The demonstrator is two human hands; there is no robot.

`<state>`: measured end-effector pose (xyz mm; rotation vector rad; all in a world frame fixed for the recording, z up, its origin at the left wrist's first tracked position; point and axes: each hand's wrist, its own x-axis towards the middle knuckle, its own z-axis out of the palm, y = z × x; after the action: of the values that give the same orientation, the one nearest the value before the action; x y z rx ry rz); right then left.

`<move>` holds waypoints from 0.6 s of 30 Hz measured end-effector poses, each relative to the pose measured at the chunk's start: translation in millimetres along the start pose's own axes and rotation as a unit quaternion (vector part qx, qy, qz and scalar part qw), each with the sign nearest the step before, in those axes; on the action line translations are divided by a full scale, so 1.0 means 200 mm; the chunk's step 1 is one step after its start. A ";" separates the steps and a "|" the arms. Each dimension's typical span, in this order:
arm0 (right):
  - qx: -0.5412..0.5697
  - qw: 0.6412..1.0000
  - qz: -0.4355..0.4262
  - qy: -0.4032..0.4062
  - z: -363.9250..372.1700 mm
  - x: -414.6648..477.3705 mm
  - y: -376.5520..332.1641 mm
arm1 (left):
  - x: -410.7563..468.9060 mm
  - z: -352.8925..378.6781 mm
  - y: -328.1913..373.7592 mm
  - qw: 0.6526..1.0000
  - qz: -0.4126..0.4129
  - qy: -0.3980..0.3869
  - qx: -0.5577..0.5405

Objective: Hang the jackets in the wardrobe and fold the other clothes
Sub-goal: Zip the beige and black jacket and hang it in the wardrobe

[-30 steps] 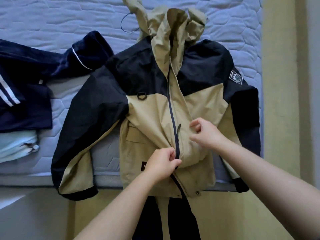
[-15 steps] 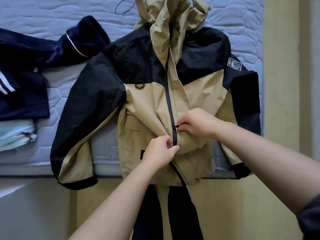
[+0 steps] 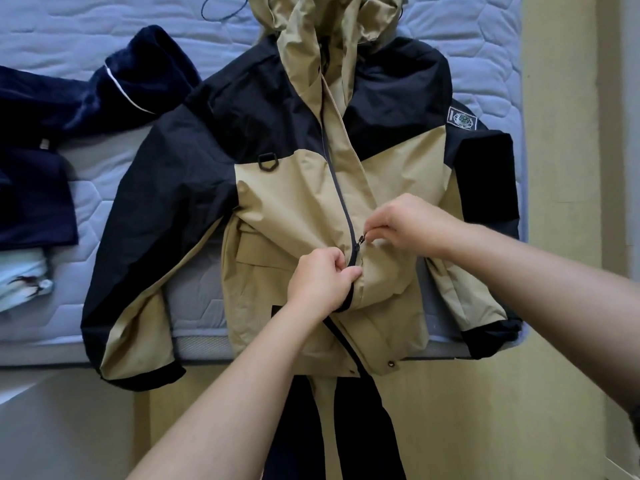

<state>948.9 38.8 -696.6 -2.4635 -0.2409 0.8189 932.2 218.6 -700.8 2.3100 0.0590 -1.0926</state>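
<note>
A tan and black hooded jacket [image 3: 284, 188] lies face up on the bed, hood at the top, hem hanging over the near edge. My left hand [image 3: 320, 282] grips the tan fabric beside the zip, just below the slider. Pinched between the fingers of my right hand [image 3: 405, 225] is the zipper pull [image 3: 356, 241], about halfway up the front. Above the slider the zip track lies open. A dark navy garment [image 3: 52, 133] with white stripes lies at the left.
The bed has a pale blue quilted mattress [image 3: 104, 39]. A light mint garment [image 3: 20, 282] sits at the left edge under the navy one. Yellow floor [image 3: 485, 410] runs along the right and near sides. More tan and black fabric [image 3: 332, 427] hangs below the hem.
My right hand moved down to the zip and took hold of the pull. My left hand kept its grip on the fabric below. The camera view shifted slightly closer.
</note>
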 end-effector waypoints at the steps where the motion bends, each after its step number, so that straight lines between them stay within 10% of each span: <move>1: -0.051 0.998 -0.018 -0.007 -0.02 0.04 0.00 | 0.00 0.00 0.00 1.000 0.002 0.000 0.010; 18: -0.178 0.977 -0.071 0.094 -0.37 0.29 0.05 | 0.31 -0.23 0.23 0.998 0.024 0.015 0.048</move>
<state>1040.3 17.5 -680.4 -2.7934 -0.5276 0.5126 1018.1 191.9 -700.5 2.4016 -0.0386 -1.0573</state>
